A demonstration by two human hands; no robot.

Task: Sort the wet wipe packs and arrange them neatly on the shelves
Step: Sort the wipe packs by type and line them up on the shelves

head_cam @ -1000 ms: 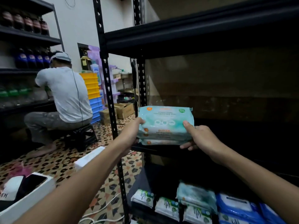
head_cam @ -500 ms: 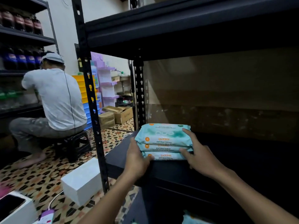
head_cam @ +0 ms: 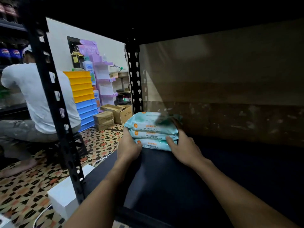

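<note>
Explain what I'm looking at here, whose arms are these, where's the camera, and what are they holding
There is no machine here. A person wears a camera on the head, looking forward and down, so the two bare arms reaching in are their own. The left hand and right hand grip the ends of a stack of three teal wet wipe packs, fingers curled round it. The stack sits on a dark shelf board inside a black metal rack. Behind, to the left, another person in a white shirt sits facing other shelves, near stacked yellow and blue bins.

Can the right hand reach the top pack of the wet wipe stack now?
Probably yes: the right hand already holds the stack at its right end, and nothing covers the top pack.
</note>
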